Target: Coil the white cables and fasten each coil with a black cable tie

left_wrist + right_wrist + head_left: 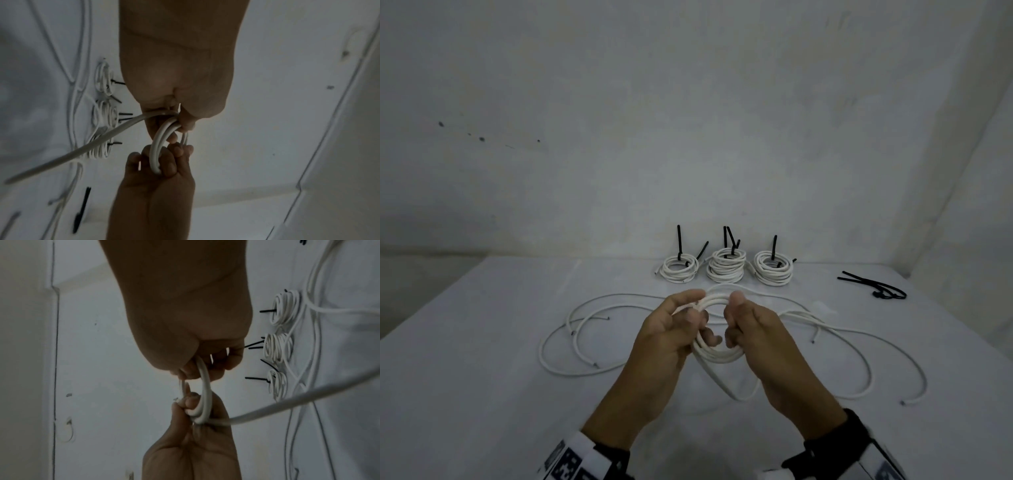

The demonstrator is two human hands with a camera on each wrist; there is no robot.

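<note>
Both hands hold a half-wound coil of white cable [717,353] above the middle of the table. My left hand [688,317] grips its left side, thumb on top; in the left wrist view the left hand [174,123] pinches the loops [158,146]. My right hand [736,322] grips the right side, its fingers curled through the coil [205,386]. A loose tail [726,385] of this cable droops under the hands to the table. Three tied coils [724,269] with upright black ties stand in a row at the back. Spare black ties [876,286] lie at the far right.
Loose white cables sprawl on the white table: big loops [571,329] at the left and long curves [873,356] at the right, ending near the right edge. A pale wall stands close behind the table, and another wall closes the right side.
</note>
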